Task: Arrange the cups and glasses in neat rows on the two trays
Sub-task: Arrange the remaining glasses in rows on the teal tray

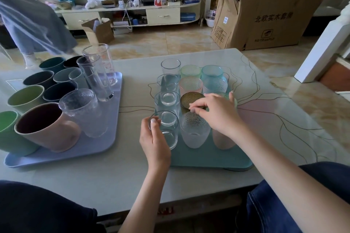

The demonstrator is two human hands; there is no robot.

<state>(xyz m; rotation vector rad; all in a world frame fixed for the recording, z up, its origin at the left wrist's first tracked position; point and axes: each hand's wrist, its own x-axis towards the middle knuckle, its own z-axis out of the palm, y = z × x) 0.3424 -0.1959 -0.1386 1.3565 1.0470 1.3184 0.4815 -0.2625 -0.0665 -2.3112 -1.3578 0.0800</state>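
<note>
The green cup [7, 134] is cut off by the left edge.

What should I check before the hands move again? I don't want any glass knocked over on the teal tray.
1. Left hand grips the near clear glass: ok.
2. Right hand pinches the dark glass rim: ok.
3. Clear glasses form one straight column: ok.
4. All glasses upright on teal tray: ok.
5. Glasses beneath the right hand and forearm: cannot tell.
</note>
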